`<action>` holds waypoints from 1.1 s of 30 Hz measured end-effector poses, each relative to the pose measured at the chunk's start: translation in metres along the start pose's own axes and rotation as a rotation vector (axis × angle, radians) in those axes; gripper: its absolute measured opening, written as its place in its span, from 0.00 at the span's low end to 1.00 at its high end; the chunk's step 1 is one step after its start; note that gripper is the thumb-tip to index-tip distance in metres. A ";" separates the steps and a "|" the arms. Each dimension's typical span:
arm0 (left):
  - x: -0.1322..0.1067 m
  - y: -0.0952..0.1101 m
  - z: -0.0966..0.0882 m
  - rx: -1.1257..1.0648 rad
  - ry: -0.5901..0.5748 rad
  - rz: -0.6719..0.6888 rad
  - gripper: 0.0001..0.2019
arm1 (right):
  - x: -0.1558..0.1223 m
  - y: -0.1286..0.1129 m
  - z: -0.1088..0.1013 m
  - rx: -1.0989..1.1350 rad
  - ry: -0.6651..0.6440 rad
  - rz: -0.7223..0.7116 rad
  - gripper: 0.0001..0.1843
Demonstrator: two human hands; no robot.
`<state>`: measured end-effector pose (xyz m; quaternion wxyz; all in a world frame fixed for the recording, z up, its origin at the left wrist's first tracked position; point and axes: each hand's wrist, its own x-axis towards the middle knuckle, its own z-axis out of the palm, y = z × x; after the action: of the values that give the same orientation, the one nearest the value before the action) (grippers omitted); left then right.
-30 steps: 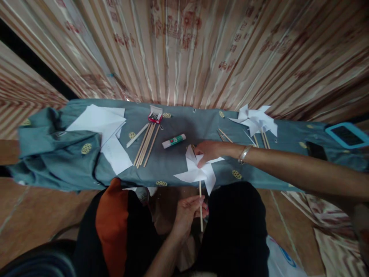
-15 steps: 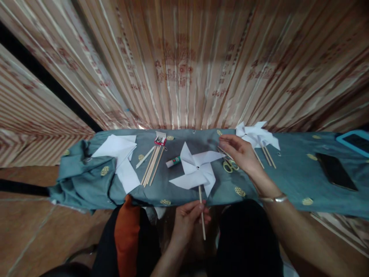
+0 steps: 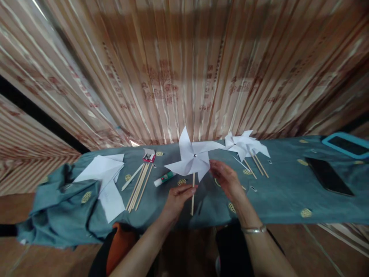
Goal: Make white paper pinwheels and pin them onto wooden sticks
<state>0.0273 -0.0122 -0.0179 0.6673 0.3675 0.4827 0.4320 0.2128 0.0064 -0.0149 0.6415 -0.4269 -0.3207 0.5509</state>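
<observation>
My left hand (image 3: 176,199) pinches the wooden stick of a white paper pinwheel (image 3: 192,157) and holds it upright above the teal cloth (image 3: 282,184). My right hand (image 3: 226,177) is beside the pinwheel's lower right blade, fingers curled and close to the paper; whether they touch it is unclear. A silver bracelet sits on my right wrist.
On the cloth lie white paper sheets (image 3: 103,173), several wooden sticks (image 3: 140,185), a glue stick (image 3: 164,178), a small red box of pins (image 3: 148,156), finished pinwheels (image 3: 245,145), a black phone (image 3: 327,176) and a blue-cased device (image 3: 346,144). Striped curtains hang behind.
My left hand has lifted the pinwheel up off the cloth and forward. My right hand came back from the finished pinwheels to the raised pinwheel's blade. The view tilted upward.
</observation>
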 end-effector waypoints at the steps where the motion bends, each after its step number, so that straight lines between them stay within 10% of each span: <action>1: 0.002 -0.002 0.000 0.014 -0.009 0.001 0.16 | 0.000 0.002 -0.001 -0.005 -0.003 0.015 0.22; 33: 0.010 -0.013 -0.005 0.077 -0.084 0.074 0.16 | -0.002 0.008 0.008 0.026 -0.204 0.180 0.15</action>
<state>0.0268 -0.0071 -0.0342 0.6559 0.4284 0.4566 0.4216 0.2019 0.0063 -0.0185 0.5589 -0.3874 -0.3376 0.6508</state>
